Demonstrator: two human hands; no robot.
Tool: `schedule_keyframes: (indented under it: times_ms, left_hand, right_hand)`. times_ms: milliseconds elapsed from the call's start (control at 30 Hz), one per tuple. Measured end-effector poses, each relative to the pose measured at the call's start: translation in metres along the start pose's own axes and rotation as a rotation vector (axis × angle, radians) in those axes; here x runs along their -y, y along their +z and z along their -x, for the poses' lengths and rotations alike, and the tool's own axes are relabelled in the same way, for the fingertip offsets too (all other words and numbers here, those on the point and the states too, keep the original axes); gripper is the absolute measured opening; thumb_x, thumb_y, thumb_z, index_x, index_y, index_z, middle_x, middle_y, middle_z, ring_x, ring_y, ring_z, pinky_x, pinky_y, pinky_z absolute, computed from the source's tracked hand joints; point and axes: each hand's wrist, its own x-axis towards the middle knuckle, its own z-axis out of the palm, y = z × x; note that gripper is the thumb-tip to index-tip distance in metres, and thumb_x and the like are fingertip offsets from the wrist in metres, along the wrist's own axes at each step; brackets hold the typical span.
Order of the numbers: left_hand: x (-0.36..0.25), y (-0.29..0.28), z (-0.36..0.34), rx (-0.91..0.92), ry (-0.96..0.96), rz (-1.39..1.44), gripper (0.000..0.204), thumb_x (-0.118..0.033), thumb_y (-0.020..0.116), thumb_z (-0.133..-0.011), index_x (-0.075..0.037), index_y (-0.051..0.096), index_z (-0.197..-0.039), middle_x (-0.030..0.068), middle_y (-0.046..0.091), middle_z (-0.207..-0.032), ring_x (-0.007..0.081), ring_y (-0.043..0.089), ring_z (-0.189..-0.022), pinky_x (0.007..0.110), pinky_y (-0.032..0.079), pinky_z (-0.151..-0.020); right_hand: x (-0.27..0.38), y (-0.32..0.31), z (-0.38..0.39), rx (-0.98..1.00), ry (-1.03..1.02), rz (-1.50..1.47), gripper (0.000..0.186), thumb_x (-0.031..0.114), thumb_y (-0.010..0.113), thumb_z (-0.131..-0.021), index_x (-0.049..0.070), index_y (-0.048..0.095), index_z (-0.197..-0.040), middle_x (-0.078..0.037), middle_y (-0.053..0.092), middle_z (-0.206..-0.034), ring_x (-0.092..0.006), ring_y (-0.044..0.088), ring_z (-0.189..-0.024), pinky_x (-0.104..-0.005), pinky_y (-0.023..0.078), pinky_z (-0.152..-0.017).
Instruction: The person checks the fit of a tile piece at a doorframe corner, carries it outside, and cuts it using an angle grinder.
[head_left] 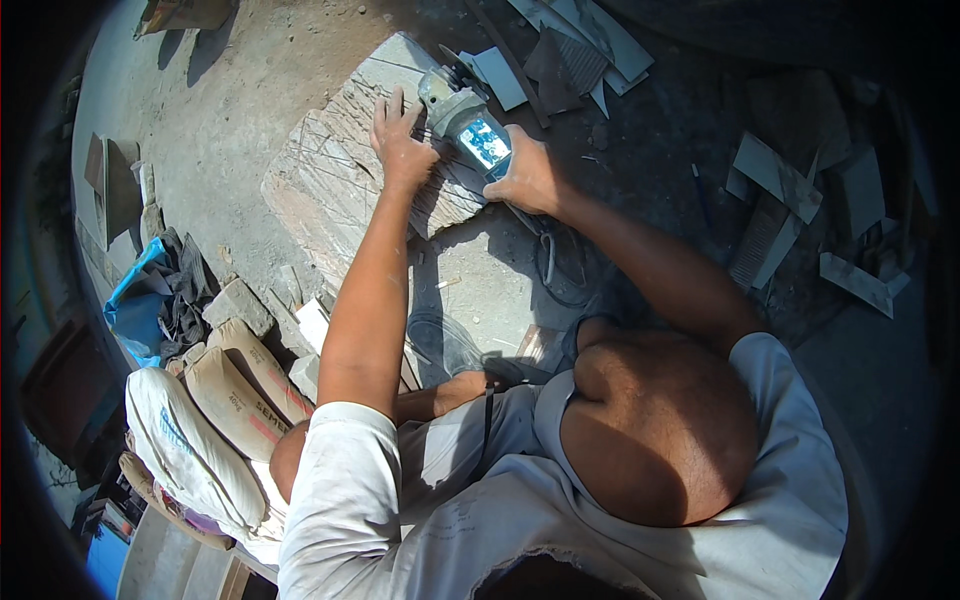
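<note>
My right hand [528,178] is wrapped round the rear body of an angle grinder [478,130] with a blue-green casing and a shiny label. The grinder's dusty metal head points up and left, over the far right part of a rough, pale slab [325,150]. Dark lines criss-cross the slab's surface. Just left of the grinder, my left hand [402,145] lies on the slab with its fingers stretched out and apart. From the grinder's rear a cable [548,262] drops to the ground. The grinder's disc cannot be made out.
Broken tile pieces [780,180] lie scattered at the right, with more tile offcuts [585,50] beyond the slab. Full sacks [235,390] and a blue plastic bag [140,305] stand at the left. A coiled cable [440,340] lies near my foot.
</note>
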Motion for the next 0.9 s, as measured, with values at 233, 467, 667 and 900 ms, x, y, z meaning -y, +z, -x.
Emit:
schedule_keyframes:
  times_ms: [233, 467, 667, 900]
  left_hand:
    - [0.000, 0.000, 0.005, 0.018, 0.032, -0.030, 0.059, -0.008, 0.072, -0.062, -0.010, 0.065, -0.120, 0.0076, 0.034, -0.154, 0.0349, 0.022, -0.143, 0.054, 0.016, -0.114]
    - [0.003, 0.000, 0.003, 0.021, 0.046, -0.075, 0.057, -0.019, 0.077, -0.067, -0.014, 0.064, -0.123, 0.0064, 0.035, -0.154, 0.0343, 0.023, -0.143, 0.055, 0.018, -0.114]
    - [0.002, 0.000, 0.003, 0.021, 0.036, -0.050, 0.060, -0.024, 0.078, -0.066, -0.017, 0.064, -0.125, 0.0061, 0.035, -0.153, 0.0337, 0.023, -0.143, 0.056, 0.017, -0.114]
    - [0.004, -0.002, 0.002, 0.035, 0.035, -0.028, 0.068, -0.022, 0.079, -0.062, -0.021, 0.062, -0.128, 0.0060, 0.035, -0.154, 0.0342, 0.023, -0.143, 0.056, 0.017, -0.114]
  right_hand:
    - [0.001, -0.004, 0.003, 0.017, 0.022, -0.022, 0.086, 0.025, 0.083, -0.059, -0.008, 0.044, -0.129, -0.030, 0.062, -0.113, -0.0388, 0.062, -0.108, -0.0395, 0.049, -0.094]
    - [-0.004, -0.001, 0.004, 0.004, 0.023, -0.006, 0.086, 0.024, 0.084, -0.059, -0.008, 0.044, -0.129, -0.030, 0.062, -0.113, -0.0389, 0.062, -0.108, -0.0397, 0.049, -0.093]
    - [-0.005, -0.001, 0.008, -0.009, 0.016, -0.010, 0.087, 0.024, 0.084, -0.060, -0.007, 0.044, -0.130, -0.029, 0.062, -0.113, -0.0387, 0.062, -0.108, -0.0401, 0.049, -0.093]
    - [-0.013, 0.004, 0.010, -0.063, -0.033, 0.019, 0.069, 0.029, 0.083, -0.062, -0.004, 0.049, -0.113, -0.029, 0.065, -0.103, -0.0405, 0.065, -0.100, -0.0434, 0.052, -0.086]
